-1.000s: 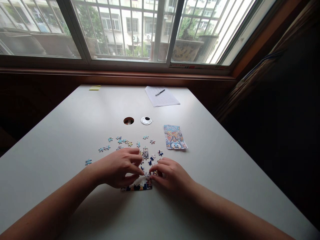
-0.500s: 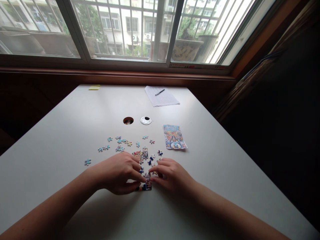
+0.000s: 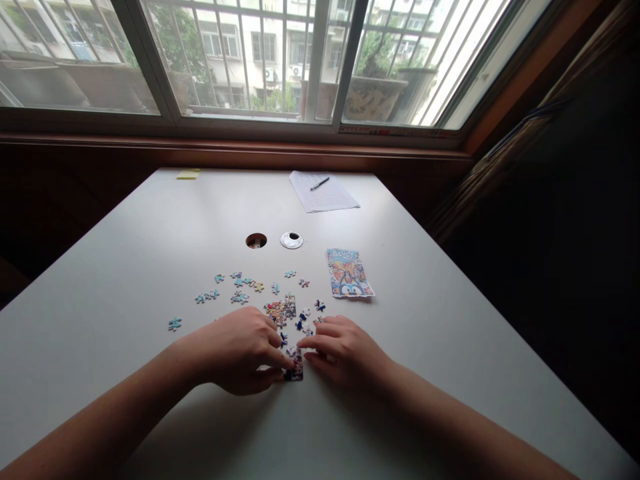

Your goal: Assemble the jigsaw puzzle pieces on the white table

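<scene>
A small joined section of jigsaw puzzle [image 3: 297, 369] lies flat near me, dark and purple in print. My left hand [image 3: 250, 350] is on its left side, index fingertip pressed on top and thumb at the lower left edge, covering part of it. My right hand [image 3: 345, 350] rests at the right edge, index finger stretched to the section's upper corner and thumb apart below it, with nothing visible between them. Just beyond, a second joined section [image 3: 283, 310] shows a colourful crowd print. Loose dark blue pieces [image 3: 301, 323] lie between that section and my right hand.
Several light blue loose pieces [image 3: 240, 298] are spread to the left. A picture card [image 3: 350, 273] lies at right. Farther back are a round table hole [image 3: 256, 241], a metal ring cover [image 3: 291, 240], paper [image 3: 325, 197] with a pen [image 3: 320, 184], and a yellow note [image 3: 189, 174].
My left hand has shifted slightly, its thumb now covering more of the near section's lower left. My right hand stays at the right edge, almost unmoved.
</scene>
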### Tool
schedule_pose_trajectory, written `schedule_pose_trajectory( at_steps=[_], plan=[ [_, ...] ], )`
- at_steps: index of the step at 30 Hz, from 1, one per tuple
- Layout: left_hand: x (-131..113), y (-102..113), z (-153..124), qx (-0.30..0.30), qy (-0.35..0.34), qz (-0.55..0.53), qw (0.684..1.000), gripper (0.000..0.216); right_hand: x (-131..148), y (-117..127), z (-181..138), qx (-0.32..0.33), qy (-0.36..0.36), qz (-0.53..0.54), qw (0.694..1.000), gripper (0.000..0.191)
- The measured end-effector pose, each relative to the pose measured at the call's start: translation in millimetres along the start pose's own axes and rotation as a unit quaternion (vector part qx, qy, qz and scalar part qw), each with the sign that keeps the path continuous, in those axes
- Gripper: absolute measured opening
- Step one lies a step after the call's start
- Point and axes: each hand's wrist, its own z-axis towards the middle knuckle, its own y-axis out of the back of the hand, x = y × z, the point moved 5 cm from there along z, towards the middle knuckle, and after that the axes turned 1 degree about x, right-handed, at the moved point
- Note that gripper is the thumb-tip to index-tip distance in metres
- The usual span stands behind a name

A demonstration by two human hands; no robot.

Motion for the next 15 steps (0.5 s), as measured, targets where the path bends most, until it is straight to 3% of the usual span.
schedule_pose_trajectory(
  at_steps=[6, 15],
  plan=[
    [0.2, -2.2, -0.2, 0.012, 0.004, 0.005, 1.000, 0.024, 3.3, 0.1, -2.5, 0.026, 0.056, -0.059, 0.996, 0.018],
    [-1.5, 1.1, -0.4, -0.001, 0.008, 0.009, 1.000, 0.024, 3.2, 6.7, -4.5, 0.035, 0.076, -0.084, 0.993, 0.022]
  ],
)
